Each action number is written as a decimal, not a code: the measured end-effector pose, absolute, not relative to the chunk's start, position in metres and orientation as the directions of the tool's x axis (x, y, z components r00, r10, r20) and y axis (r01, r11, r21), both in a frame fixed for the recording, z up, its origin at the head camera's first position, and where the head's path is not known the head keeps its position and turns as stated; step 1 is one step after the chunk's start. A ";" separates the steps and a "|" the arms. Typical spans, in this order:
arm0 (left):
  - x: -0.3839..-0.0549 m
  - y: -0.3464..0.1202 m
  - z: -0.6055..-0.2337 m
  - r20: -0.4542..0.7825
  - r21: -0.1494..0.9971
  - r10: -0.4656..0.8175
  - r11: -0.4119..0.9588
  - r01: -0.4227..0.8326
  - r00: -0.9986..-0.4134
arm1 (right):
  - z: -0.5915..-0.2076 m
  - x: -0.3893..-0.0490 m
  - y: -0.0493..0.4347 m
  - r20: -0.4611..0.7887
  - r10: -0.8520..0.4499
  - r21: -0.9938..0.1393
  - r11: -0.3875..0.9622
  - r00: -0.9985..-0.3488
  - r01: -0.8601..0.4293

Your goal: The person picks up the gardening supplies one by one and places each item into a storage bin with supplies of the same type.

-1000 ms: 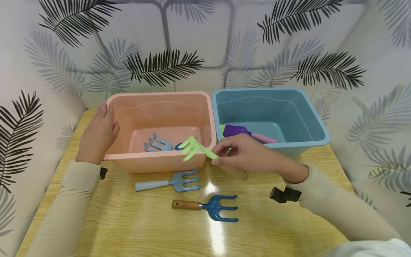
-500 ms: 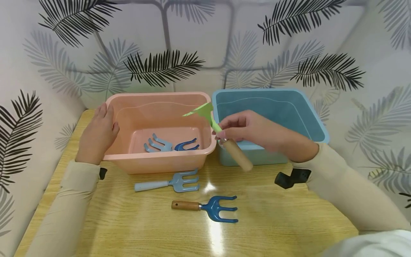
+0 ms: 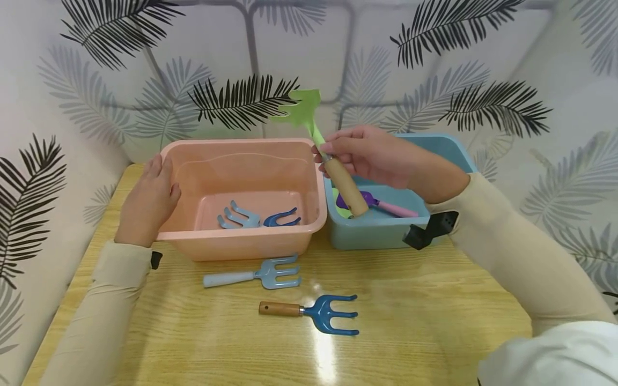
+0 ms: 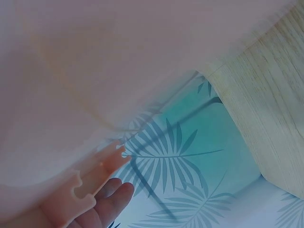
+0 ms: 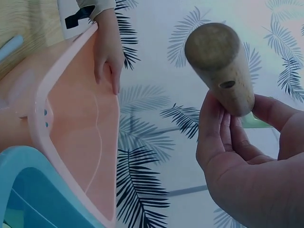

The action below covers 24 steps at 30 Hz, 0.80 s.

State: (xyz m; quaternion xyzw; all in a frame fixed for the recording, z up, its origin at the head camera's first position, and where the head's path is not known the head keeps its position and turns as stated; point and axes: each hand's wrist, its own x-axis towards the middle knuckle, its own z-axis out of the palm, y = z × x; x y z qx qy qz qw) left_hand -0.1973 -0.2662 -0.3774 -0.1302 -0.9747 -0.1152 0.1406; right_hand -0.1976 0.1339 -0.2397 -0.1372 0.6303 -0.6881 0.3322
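Observation:
My right hand (image 3: 369, 156) pinches a green hand rake (image 3: 306, 110) where its neck meets the wooden handle. The rake is tilted, its toothed head up and to the left, above the bins. In the right wrist view the butt of its wooden handle (image 5: 213, 47) faces the camera, and the head is mostly hidden. At the left end of the pink bin (image 3: 241, 245), my left hand (image 3: 147, 201) holds the rim, thumb on the inner side. Fingertips (image 4: 124, 192) show beyond that rim in the left wrist view.
Inside the pink bin lie a light-blue fork (image 3: 238, 217) and a dark-blue fork (image 3: 281, 217). The blue bin (image 3: 381, 236) contains a purple trowel (image 3: 396, 209) and something green. A grey-blue fork (image 3: 277, 272) and a wooden-handled blue fork (image 3: 328, 314) lie on the table.
My right hand has raised the green hand rake up from the bins' front rims, turning its head upward. The left hand has stayed at the pink bin's rim.

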 end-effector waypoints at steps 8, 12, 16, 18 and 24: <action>-0.197 -0.265 -0.376 0.314 0.190 0.213 0.940 0.282 -0.925 | -0.249 -0.221 0.120 -0.323 -0.656 -0.931 0.093 -0.682 0.352; -0.196 -0.264 -0.375 0.306 0.194 0.207 0.942 0.274 -0.929 | -0.257 -0.232 0.110 -0.328 -0.681 -0.933 0.125 -0.654 0.338; -0.196 -0.263 -0.374 0.298 0.192 0.200 0.945 0.263 -0.934 | -0.265 -0.244 0.097 -0.337 -0.694 -0.932 0.148 -0.636 0.332; -0.196 -0.263 -0.374 0.294 0.192 0.195 0.947 0.258 -0.936 | -0.270 -0.249 0.090 -0.345 -0.689 -0.931 0.168 -0.637 0.323; -0.195 -0.262 -0.373 0.281 0.197 0.183 0.950 0.243 -0.942 | -0.281 -0.264 0.071 -0.395 -0.680 -0.918 0.271 -0.618 0.288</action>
